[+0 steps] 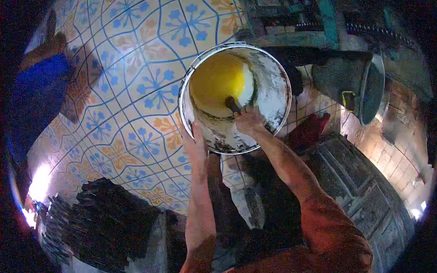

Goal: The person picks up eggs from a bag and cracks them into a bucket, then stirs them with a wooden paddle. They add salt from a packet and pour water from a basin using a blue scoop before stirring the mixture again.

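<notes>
A large white bucket sits in front of me, its inner wall smeared dark. Inside it is yellow liquid. My left hand grips the near-left side of the rim, fingers around the edge. Reaching into the bucket, my right hand is closed around a short dark tool. The tool's far end is over or in the yellow liquid; its exact kind cannot be made out.
Patterned tiles cover the floor. A person in blue is at the left. Dark stacked pieces lie lower left. A grey container is at the right, with dark machinery behind and a dark panelled surface nearer.
</notes>
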`<state>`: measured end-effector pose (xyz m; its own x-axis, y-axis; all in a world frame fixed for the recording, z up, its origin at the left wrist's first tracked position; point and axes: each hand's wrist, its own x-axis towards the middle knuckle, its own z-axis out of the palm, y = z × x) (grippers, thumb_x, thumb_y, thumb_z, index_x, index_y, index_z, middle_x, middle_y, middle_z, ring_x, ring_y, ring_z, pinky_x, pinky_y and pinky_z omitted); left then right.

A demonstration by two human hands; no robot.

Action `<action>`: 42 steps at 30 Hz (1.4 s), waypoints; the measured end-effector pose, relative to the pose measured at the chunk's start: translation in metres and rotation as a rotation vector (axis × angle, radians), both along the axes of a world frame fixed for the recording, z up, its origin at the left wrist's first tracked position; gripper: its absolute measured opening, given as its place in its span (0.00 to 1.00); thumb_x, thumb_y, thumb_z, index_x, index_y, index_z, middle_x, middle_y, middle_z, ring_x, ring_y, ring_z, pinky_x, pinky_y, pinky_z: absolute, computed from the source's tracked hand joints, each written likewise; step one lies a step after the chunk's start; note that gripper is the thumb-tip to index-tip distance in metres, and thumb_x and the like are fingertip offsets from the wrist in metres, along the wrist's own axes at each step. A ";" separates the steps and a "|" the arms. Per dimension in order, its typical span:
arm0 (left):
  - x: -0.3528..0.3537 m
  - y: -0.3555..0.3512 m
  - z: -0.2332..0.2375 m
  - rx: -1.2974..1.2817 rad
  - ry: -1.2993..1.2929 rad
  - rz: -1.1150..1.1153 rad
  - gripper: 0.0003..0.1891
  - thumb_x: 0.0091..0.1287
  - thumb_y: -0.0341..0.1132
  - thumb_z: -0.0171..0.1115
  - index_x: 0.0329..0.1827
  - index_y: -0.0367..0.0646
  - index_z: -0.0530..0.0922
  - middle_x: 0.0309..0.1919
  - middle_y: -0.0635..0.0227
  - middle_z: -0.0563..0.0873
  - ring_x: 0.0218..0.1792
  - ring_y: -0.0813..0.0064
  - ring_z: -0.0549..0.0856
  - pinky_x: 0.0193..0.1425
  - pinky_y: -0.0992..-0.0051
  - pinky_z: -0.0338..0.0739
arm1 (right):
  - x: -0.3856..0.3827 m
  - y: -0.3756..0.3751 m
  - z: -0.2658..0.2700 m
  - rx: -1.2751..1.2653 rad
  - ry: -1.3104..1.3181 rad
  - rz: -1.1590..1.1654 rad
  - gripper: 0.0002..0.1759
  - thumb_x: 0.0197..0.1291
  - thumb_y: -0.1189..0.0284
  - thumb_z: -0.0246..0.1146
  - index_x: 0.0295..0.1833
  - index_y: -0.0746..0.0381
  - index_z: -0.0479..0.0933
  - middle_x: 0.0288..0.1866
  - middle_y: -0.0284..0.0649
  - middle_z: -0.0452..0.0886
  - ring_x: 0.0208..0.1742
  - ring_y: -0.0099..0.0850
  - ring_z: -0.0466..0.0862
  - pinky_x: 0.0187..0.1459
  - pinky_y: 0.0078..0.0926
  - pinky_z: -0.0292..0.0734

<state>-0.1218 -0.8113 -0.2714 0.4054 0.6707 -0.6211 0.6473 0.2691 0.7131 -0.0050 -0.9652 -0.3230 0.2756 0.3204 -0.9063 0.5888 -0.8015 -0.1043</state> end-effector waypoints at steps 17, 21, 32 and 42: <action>-0.068 -0.020 0.004 -0.348 0.141 0.011 0.31 0.64 0.31 0.58 0.71 0.38 0.61 0.54 0.61 0.76 0.47 0.71 0.76 0.46 0.72 0.75 | -0.012 -0.132 0.045 0.474 -0.342 -1.268 0.26 0.60 0.65 0.64 0.60 0.67 0.70 0.48 0.63 0.80 0.54 0.63 0.77 0.60 0.54 0.68; -0.114 -0.054 0.009 -0.399 0.118 0.070 0.30 0.64 0.30 0.58 0.70 0.36 0.62 0.53 0.62 0.77 0.49 0.70 0.76 0.50 0.71 0.75 | -0.039 -0.181 0.070 0.556 -0.403 -1.241 0.27 0.59 0.65 0.62 0.59 0.70 0.68 0.36 0.61 0.82 0.41 0.61 0.82 0.43 0.51 0.77; -0.040 -0.262 0.121 -0.385 0.136 -0.168 0.33 0.60 0.30 0.60 0.70 0.41 0.62 0.55 0.62 0.76 0.50 0.69 0.78 0.52 0.72 0.76 | -0.062 -0.394 0.167 0.440 -0.326 -1.588 0.25 0.63 0.70 0.60 0.64 0.63 0.67 0.41 0.49 0.85 0.39 0.44 0.85 0.43 0.38 0.78; 0.073 -0.380 0.046 -0.295 0.115 -0.566 0.33 0.61 0.30 0.55 0.71 0.32 0.57 0.55 0.56 0.77 0.50 0.66 0.76 0.59 0.71 0.69 | -0.040 -0.543 0.073 0.859 -0.585 -1.682 0.23 0.67 0.70 0.56 0.66 0.64 0.69 0.46 0.36 0.82 0.41 0.27 0.80 0.43 0.29 0.78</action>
<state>-0.0485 -1.1911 -0.2255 0.5663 0.1678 -0.8070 0.8143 0.0379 0.5793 -0.0448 -1.5080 -0.2501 0.8703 -0.3085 -0.3839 -0.4780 -0.3418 -0.8091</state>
